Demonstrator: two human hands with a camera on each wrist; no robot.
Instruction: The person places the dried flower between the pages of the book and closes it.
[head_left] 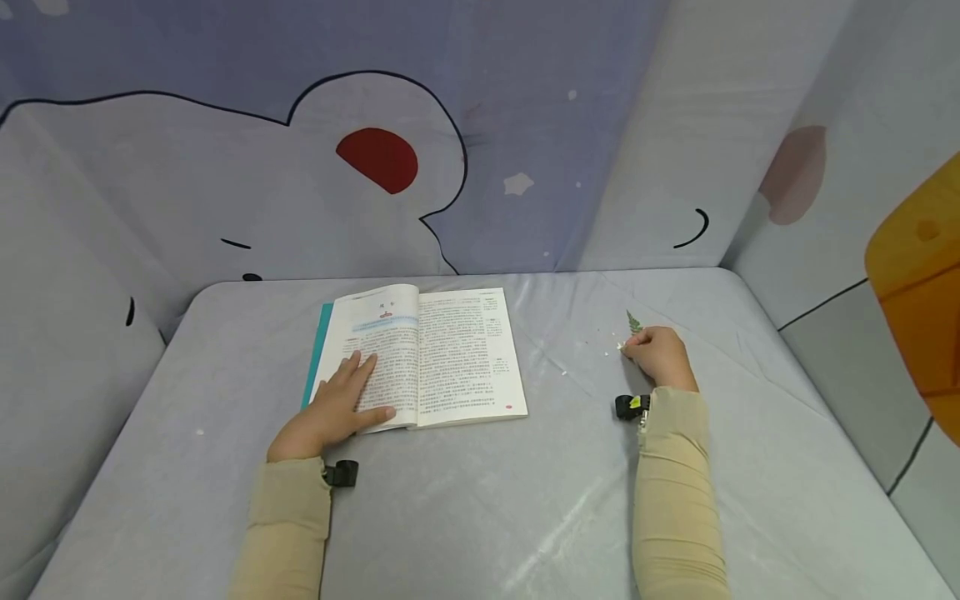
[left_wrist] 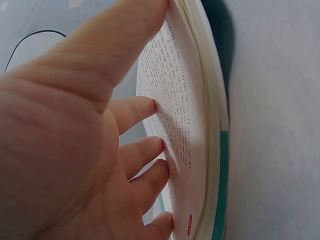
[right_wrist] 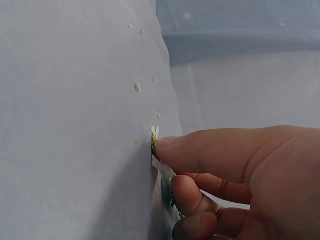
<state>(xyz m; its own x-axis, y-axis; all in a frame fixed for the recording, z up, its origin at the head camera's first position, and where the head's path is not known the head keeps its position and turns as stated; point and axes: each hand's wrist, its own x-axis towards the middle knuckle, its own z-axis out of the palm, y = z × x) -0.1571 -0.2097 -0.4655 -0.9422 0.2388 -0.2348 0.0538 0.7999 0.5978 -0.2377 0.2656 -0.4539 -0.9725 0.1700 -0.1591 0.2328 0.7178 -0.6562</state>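
Book (head_left: 467, 358) open, left fingers (head_left: 364, 372) spread on page (head_left: 397, 358), right fingers (right_wrist: 186, 194) pinching flower (right_wrist: 154, 131) (leaf (head_left: 633, 322) beside)

The passage between book (head_left: 461, 358) and right hand (head_left: 660, 357) crosses small flakes (head_left: 564, 373).

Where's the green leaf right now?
In the head view, the green leaf shows toward the right side of the table, just beyond the right hand and to the right of the open book.
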